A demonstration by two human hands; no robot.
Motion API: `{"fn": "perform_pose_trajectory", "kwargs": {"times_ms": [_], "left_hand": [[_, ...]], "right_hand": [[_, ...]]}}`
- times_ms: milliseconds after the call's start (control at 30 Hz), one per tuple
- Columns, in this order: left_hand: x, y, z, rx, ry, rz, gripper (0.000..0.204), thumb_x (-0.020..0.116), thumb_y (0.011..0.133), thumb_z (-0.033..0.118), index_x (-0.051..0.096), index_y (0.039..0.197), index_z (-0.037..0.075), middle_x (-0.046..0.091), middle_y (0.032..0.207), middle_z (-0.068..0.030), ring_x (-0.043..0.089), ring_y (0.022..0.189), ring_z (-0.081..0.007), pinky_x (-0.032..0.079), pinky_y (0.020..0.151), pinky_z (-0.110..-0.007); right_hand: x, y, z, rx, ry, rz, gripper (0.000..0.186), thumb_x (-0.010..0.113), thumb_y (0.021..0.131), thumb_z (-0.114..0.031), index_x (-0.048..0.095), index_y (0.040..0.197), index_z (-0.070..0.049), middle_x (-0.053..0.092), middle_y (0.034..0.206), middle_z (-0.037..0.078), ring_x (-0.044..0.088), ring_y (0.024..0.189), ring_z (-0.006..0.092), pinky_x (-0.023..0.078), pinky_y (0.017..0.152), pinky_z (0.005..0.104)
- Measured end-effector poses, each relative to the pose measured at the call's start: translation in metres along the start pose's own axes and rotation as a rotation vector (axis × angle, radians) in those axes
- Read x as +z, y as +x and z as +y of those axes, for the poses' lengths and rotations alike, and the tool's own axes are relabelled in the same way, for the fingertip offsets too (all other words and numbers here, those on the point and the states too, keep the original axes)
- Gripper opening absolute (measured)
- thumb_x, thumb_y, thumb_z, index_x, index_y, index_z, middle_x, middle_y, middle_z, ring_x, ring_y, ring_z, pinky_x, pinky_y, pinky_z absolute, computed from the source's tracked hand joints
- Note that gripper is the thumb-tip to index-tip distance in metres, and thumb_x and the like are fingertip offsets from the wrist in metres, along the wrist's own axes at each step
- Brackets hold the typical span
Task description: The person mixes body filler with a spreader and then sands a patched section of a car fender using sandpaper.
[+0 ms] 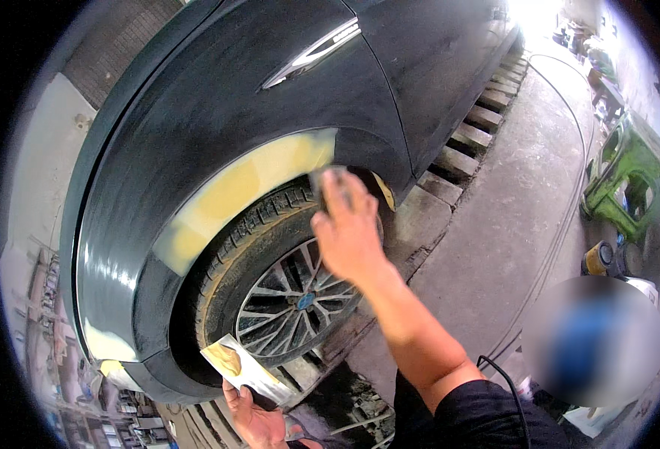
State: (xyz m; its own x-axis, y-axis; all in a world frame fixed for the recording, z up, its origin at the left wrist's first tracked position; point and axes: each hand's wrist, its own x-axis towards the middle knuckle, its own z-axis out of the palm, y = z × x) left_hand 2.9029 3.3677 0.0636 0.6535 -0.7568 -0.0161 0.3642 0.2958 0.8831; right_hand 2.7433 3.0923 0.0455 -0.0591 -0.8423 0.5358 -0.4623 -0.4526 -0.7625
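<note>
My right hand (351,243) reaches to the wheel arch of a dark car fender (203,112). Its fingers are pressed on a small dark flat piece (319,179), blurred, its kind unclear. The piece is at the right end of a band of yellow filler (244,179) that curves over the arch. Low in front of the wheel, my left hand (259,420) grips a light rectangular board (259,374), tilted, with a dab of yellow-brown putty (225,359) on its upper left corner. Between the hands is the tyre (221,292) with its spoked alloy wheel (300,299).
More filler (109,344) covers the bumper corner. Slatted floor grating (468,138) runs beside the car. A hose (569,202) lies along the concrete floor (487,224). At right stand a green frame-like stand (629,179) and a yellow-and-dark can (597,258); a blurred round area lies below.
</note>
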Motion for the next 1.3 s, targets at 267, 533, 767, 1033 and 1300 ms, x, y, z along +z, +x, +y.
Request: {"fn": "perform_pose_trajectory", "kwargs": {"times_ms": [267, 533, 767, 1033, 1300], "left_hand": [[0.001, 0.001, 0.0, 0.001, 0.025, 0.045, 0.048, 0.049, 0.092, 0.002, 0.041, 0.139, 0.009, 0.053, 0.134, -0.0088, 0.054, 0.122, -0.0251, 0.045, 0.102, -0.042], [0.011, 0.009, 0.0, 0.028, -0.004, -0.041, 0.047, 0.051, 0.091, 0.002, 0.043, 0.137, 0.008, 0.054, 0.134, -0.0086, 0.054, 0.121, -0.0242, 0.043, 0.103, -0.041], [0.052, 0.018, -0.014, -0.063, -0.096, -0.135, 0.052, 0.055, 0.092, 0.007, 0.039, 0.141, 0.009, 0.052, 0.135, -0.0102, 0.051, 0.123, -0.0254, 0.041, 0.105, -0.041], [0.036, 0.02, 0.0, 0.099, 0.004, -0.01, 0.052, 0.056, 0.09, 0.005, 0.039, 0.14, 0.007, 0.051, 0.136, -0.0115, 0.053, 0.121, -0.0273, 0.041, 0.106, -0.045], [0.013, 0.017, -0.005, 0.009, -0.009, -0.022, 0.052, 0.055, 0.089, 0.003, 0.041, 0.139, 0.009, 0.052, 0.136, -0.0098, 0.051, 0.124, -0.0253, 0.041, 0.106, -0.044]], "right_hand": [[-0.003, 0.042, 0.01, 0.124, 0.102, -0.008, 0.059, 0.05, 0.089, -0.024, 0.036, 0.143, -0.005, 0.032, 0.144, 0.024, 0.038, 0.12, 0.0479, 0.035, 0.104, 0.0546], [-0.001, -0.03, -0.031, -0.132, 0.21, -0.138, 0.062, 0.057, 0.086, -0.02, 0.038, 0.144, -0.007, 0.036, 0.14, 0.023, 0.04, 0.119, 0.0462, 0.034, 0.105, 0.0508], [-0.039, -0.117, -0.024, -0.385, 1.07, -0.662, 0.055, 0.06, 0.089, -0.025, 0.049, 0.138, -0.004, 0.045, 0.137, 0.019, 0.039, 0.13, 0.0358, 0.029, 0.11, 0.0436], [-0.012, -0.054, 0.035, -0.318, 0.131, -0.184, 0.072, 0.06, 0.082, -0.013, 0.03, 0.147, -0.003, 0.036, 0.145, 0.024, 0.034, 0.135, 0.0398, 0.027, 0.109, 0.0527], [-0.024, 0.053, 0.02, -0.28, -0.126, 0.158, 0.064, 0.06, 0.083, -0.019, 0.038, 0.141, -0.004, 0.036, 0.145, 0.016, 0.041, 0.117, 0.0403, 0.041, 0.095, 0.0516]]}}
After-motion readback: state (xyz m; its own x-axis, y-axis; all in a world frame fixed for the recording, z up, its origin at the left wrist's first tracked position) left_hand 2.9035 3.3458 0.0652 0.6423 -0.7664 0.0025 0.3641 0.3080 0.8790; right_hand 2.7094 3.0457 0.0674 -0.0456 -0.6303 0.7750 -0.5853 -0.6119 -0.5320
